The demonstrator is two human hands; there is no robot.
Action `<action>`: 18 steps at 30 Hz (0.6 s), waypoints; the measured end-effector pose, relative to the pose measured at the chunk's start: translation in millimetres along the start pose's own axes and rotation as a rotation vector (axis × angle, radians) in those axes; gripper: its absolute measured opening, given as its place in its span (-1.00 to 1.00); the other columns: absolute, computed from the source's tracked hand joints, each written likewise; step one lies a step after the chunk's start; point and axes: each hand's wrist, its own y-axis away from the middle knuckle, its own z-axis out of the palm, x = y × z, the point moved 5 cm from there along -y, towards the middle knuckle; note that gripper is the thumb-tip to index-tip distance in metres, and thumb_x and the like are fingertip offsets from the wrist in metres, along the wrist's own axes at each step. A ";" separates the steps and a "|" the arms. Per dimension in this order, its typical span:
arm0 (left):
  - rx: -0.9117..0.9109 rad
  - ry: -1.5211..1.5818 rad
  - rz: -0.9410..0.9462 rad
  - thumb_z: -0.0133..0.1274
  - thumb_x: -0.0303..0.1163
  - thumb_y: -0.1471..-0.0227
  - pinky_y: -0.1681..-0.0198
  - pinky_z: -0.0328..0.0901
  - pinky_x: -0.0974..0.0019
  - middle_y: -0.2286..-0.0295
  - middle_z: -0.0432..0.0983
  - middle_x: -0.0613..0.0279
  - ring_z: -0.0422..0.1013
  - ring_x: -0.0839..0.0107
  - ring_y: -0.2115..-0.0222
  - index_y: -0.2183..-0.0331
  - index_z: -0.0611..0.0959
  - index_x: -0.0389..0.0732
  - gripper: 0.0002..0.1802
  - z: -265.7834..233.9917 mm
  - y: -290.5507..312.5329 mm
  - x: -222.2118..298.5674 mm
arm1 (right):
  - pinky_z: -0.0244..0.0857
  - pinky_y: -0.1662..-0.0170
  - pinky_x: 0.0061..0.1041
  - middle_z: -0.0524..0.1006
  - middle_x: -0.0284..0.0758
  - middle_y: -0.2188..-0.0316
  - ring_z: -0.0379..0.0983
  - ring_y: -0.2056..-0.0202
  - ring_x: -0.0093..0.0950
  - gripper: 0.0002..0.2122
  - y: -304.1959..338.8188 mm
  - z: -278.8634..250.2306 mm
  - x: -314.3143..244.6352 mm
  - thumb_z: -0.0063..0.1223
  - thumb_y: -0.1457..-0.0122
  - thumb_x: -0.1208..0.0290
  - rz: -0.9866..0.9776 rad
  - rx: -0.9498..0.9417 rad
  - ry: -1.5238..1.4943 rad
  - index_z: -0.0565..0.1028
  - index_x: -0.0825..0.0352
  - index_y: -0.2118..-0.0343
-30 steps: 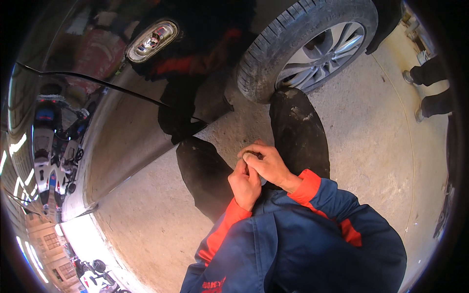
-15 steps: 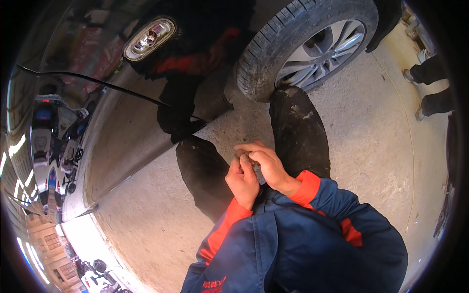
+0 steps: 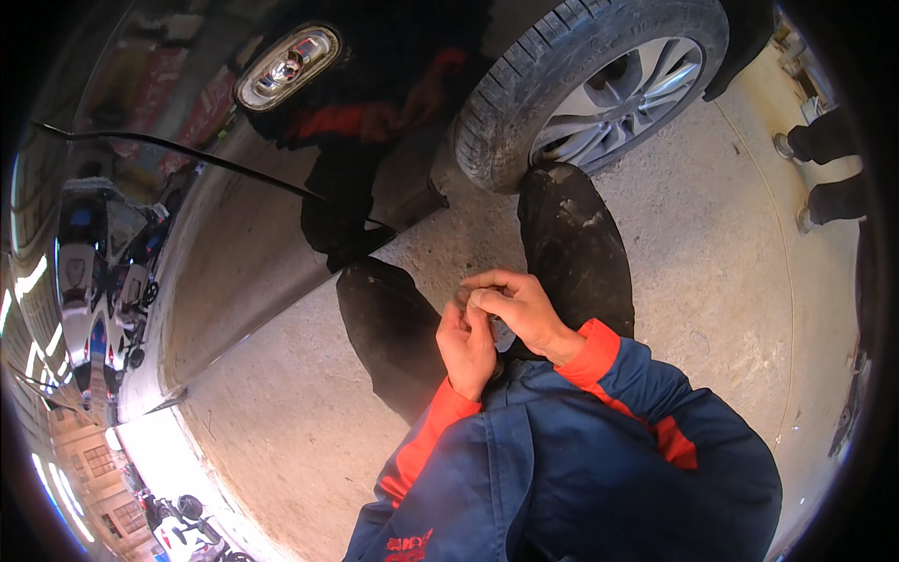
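Observation:
My left hand (image 3: 466,345) and my right hand (image 3: 526,311) meet above the gap between my knees. The fingers of the left are curled upward, closed round something small that they mostly cover. Thumb and fingers of the right come in over its fingertips in a pinch. What lies between them is too hidden to name. Just ahead of me stands a dark, glossy car body (image 3: 393,84) with an oval side lamp (image 3: 287,68). Its dusty tyre (image 3: 496,112) carries a silver spoked wheel rim (image 3: 623,103), close to my right knee.
My black-trousered knees (image 3: 576,244) flank the hands, the right one close by the tyre. Concrete floor (image 3: 702,272) spreads around me. At far right another person's legs (image 3: 824,140) stand. A motorcycle (image 3: 187,529) is at lower left, by a bright opening.
My right hand has shifted slightly right and its fingers have changed position over the left fingertips. The left fingers have moved a little. The car and wheel look the same.

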 end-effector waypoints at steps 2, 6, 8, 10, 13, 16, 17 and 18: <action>-0.027 0.046 -0.042 0.01 -0.37 -0.38 0.42 0.29 0.54 0.46 0.52 0.36 0.40 0.67 0.45 0.12 0.55 -0.38 -0.77 1.0 1.3 -0.8 | 0.41 0.19 -0.59 0.63 -0.32 0.30 0.51 0.32 -0.59 -0.72 3.3 -0.1 1.7 0.15 -0.28 0.45 0.125 -0.025 -0.134 0.59 0.47 0.00; -0.047 0.113 -0.001 0.05 -0.40 -0.36 0.35 0.36 0.53 0.34 0.57 0.27 0.46 0.63 0.40 0.10 0.50 -0.37 -0.78 5.2 1.5 -1.9 | 0.42 0.10 -0.55 0.62 -0.29 0.25 0.52 0.22 -0.55 -0.75 6.7 2.4 6.2 0.13 -0.29 0.45 0.196 -0.010 -0.189 0.58 0.45 0.03; -0.039 0.103 -0.001 0.07 -0.41 -0.35 0.31 0.38 0.52 0.29 0.57 0.25 0.47 0.62 0.38 0.10 0.50 -0.37 -0.79 5.2 1.4 -4.3 | 0.42 0.07 -0.53 0.61 -0.29 0.23 0.52 0.18 -0.54 -0.77 5.3 6.7 12.1 0.12 -0.29 0.46 0.182 0.026 -0.242 0.58 0.44 0.06; -0.041 0.100 -0.026 0.07 -0.42 -0.35 0.28 0.39 0.51 0.24 0.57 0.23 0.47 0.63 0.37 0.10 0.50 -0.36 -0.79 4.4 1.7 -7.4 | 0.40 0.01 -0.51 0.61 -0.29 0.19 0.53 0.12 -0.52 -0.77 3.9 8.7 17.1 0.13 -0.28 0.45 0.182 0.004 -0.310 0.56 0.43 0.06; -0.060 0.096 0.047 0.08 -0.42 -0.35 0.25 0.39 0.51 0.27 0.57 0.24 0.47 0.63 0.36 0.10 0.50 -0.36 -0.79 5.3 2.6 -5.7 | 0.38 -0.05 -0.51 0.61 -0.30 0.16 0.53 0.08 -0.51 -0.77 7.0 10.4 22.5 0.13 -0.28 0.46 0.192 -0.007 -0.395 0.53 0.42 0.04; -0.040 0.083 0.058 0.09 -0.42 -0.34 0.27 0.38 0.51 0.30 0.58 0.25 0.46 0.64 0.36 0.10 0.50 -0.35 -0.78 3.7 2.4 -5.5 | 0.37 -0.07 -0.51 0.59 -0.30 0.14 0.52 0.05 -0.51 -0.75 8.5 11.1 24.2 0.12 -0.29 0.47 0.200 -0.010 -0.433 0.50 0.42 0.01; -0.039 0.069 0.062 0.09 -0.42 -0.34 0.27 0.38 0.51 0.31 0.58 0.25 0.46 0.64 0.36 0.10 0.50 -0.36 -0.78 3.4 2.3 -5.4 | 0.37 -0.07 -0.50 0.59 -0.30 0.13 0.51 0.05 -0.51 -0.74 8.6 11.9 23.6 0.12 -0.29 0.47 0.189 -0.023 -0.456 0.48 0.42 0.00; -0.038 0.055 0.066 0.09 -0.41 -0.34 0.28 0.38 0.51 0.31 0.58 0.25 0.46 0.64 0.36 0.11 0.49 -0.36 -0.78 3.3 2.2 -5.2 | 0.37 -0.08 -0.50 0.59 -0.30 0.13 0.51 0.04 -0.51 -0.74 8.7 11.8 24.4 0.13 -0.29 0.46 0.204 -0.012 -0.444 0.48 0.42 0.00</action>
